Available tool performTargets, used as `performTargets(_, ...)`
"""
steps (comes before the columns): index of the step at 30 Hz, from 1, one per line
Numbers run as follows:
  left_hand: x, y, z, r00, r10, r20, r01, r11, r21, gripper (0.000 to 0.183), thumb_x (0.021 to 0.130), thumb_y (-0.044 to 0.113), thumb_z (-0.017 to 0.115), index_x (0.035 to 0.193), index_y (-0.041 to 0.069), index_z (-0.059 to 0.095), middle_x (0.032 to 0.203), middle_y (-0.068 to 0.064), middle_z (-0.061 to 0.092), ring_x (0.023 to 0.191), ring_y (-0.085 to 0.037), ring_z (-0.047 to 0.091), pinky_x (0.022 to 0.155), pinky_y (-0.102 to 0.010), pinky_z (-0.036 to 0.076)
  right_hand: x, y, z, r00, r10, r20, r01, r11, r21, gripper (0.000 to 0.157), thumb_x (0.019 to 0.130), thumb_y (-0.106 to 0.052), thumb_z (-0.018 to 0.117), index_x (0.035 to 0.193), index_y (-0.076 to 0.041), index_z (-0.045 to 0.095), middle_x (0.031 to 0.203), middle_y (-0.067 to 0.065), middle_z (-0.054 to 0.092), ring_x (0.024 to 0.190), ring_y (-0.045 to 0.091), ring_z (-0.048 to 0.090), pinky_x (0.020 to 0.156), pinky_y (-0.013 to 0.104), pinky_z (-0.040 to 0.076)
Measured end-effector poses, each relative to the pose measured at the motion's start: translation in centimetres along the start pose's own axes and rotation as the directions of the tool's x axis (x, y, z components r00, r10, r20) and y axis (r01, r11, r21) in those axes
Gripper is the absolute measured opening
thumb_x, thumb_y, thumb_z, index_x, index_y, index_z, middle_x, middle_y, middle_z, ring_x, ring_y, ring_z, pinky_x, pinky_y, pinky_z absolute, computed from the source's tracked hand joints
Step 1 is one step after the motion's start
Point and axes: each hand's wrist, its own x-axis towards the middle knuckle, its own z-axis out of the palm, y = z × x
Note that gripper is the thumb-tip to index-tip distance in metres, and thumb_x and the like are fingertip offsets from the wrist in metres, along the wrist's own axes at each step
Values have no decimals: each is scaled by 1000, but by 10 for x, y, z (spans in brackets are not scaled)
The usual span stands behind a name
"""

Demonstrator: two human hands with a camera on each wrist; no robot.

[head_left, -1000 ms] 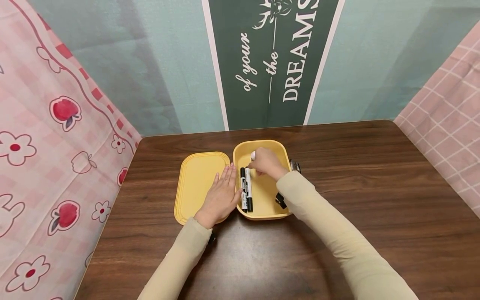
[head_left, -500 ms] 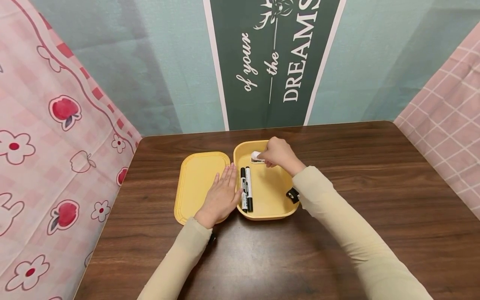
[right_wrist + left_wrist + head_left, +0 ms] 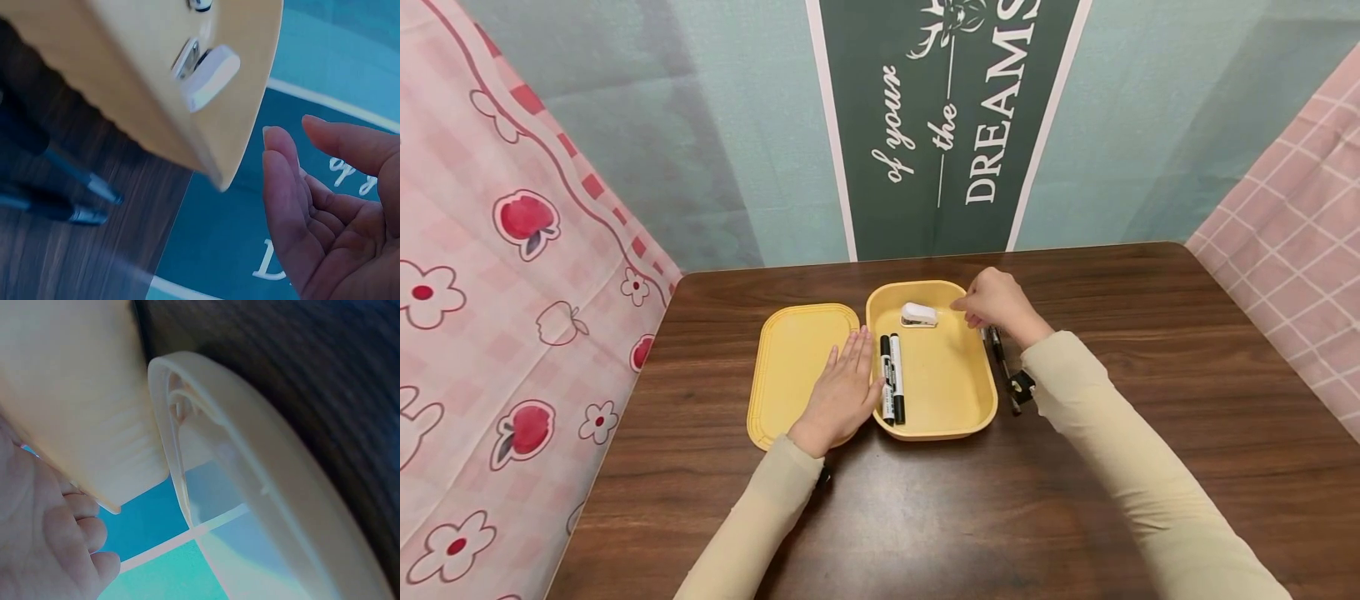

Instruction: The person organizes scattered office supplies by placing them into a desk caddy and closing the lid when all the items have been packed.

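A yellow box (image 3: pixel 951 379) stands on the table, its yellow lid (image 3: pixel 786 367) lying to the left. Inside, a small white stapler (image 3: pixel 919 314) sits near the back wall, and two black-and-white markers (image 3: pixel 892 379) lie side by side along the left wall. My left hand (image 3: pixel 842 392) rests with straight fingers over the lid's right edge and against the box's left side. Just over the box's back right rim is my right hand (image 3: pixel 998 304), its fingers loosely bent and holding nothing. In the right wrist view, thumb and fingertips are apart, beside the stapler (image 3: pixel 212 78).
Black pens (image 3: pixel 1002 358) lie on the table along the right side of the box, partly hidden by the right wrist. Brown wood tabletop (image 3: pixel 1150 350) extends to the right. A teal curtain (image 3: pixel 760 125) hangs behind, with pink cloth (image 3: pixel 527 333) at the left.
My right hand has let go of the stapler, leaving it by the back wall of the box, and has moved right to the rim. My left hand has stayed in place.
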Motion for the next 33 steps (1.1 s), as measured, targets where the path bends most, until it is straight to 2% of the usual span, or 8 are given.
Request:
performTargets(5, 0, 0, 0, 1000, 1, 0, -1, 1000, -1, 69, 107, 32, 41, 159, -6, 17, 169, -20, 15, 158, -33, 17, 129, -51, 17, -1, 14, -7, 1000, 19, -5, -19, 1000, 12, 28, 92, -16, 70, 84, 11, 75, 61, 8, 69, 51, 10, 66, 61, 31, 62)
performTargets(9, 0, -1, 0, 1000, 0, 1, 0, 1000, 0, 69, 107, 32, 41, 159, -6, 17, 169, -20, 15, 158, -33, 17, 129, -51, 17, -2, 26, -10, 999, 38, -5, -38, 999, 17, 27, 91, -16, 70, 81, 9, 76, 60, 6, 70, 52, 9, 66, 64, 34, 63)
performTargets(12, 0, -1, 0, 1000, 1, 0, -1, 1000, -3, 69, 107, 32, 42, 159, -6, 17, 169, -20, 15, 158, -33, 17, 129, -51, 17, -3, 37, -11, 999, 39, -13, -39, 999, -8, 27, 91, -16, 70, 75, 6, 75, 59, 4, 69, 54, 12, 68, 66, 37, 63)
performTargets(14, 0, -1, -1, 1000, 2, 0, -2, 1000, -7, 69, 107, 32, 42, 159, -6, 17, 169, -20, 15, 158, -33, 17, 129, -51, 17, -3, 43, -11, 999, 27, -17, -27, 999, -36, 29, 90, -16, 70, 69, 3, 74, 57, 4, 68, 54, 16, 68, 63, 34, 61)
performTargets(18, 0, -1, 0, 1000, 4, 1, -4, 1000, -3, 69, 107, 31, 41, 159, -6, 17, 169, -20, 15, 158, -33, 16, 129, -51, 17, -3, 56, -11, 1000, 5, -20, -7, 996, -87, 34, 87, -13, 66, 55, -3, 67, 54, 6, 67, 53, 20, 67, 54, 26, 51)
performTargets(21, 0, -1, 0, 1000, 5, 1, -5, 1000, -1, 69, 107, 31, 41, 159, -6, 17, 169, -20, 15, 158, -33, 17, 129, -51, 17, -2, 64, -9, 1000, 7, -8, -8, 993, -120, 36, 86, -11, 63, 51, -5, 64, 53, 8, 66, 52, 21, 64, 53, 26, 46)
performTargets(27, 0, -1, -1, 1000, 4, -2, -4, 1000, -5, 69, 107, 31, 42, 158, -7, 18, 168, -21, 16, 158, -33, 18, 129, -51, 18, 2, 76, -4, 999, 41, 18, -38, 986, -160, 36, 89, -12, 64, 54, -5, 64, 56, 7, 67, 54, 20, 67, 60, 32, 54)
performTargets(33, 1, -1, -2, 1000, 1, 1, -1, 1000, -8, 69, 107, 32, 42, 159, -7, 18, 169, -21, 16, 158, -33, 17, 129, -51, 18, 6, 84, 2, 996, 78, 30, -71, 978, -195, 33, 88, -13, 63, 55, -8, 57, 53, 3, 62, 52, 16, 60, 55, 28, 47)
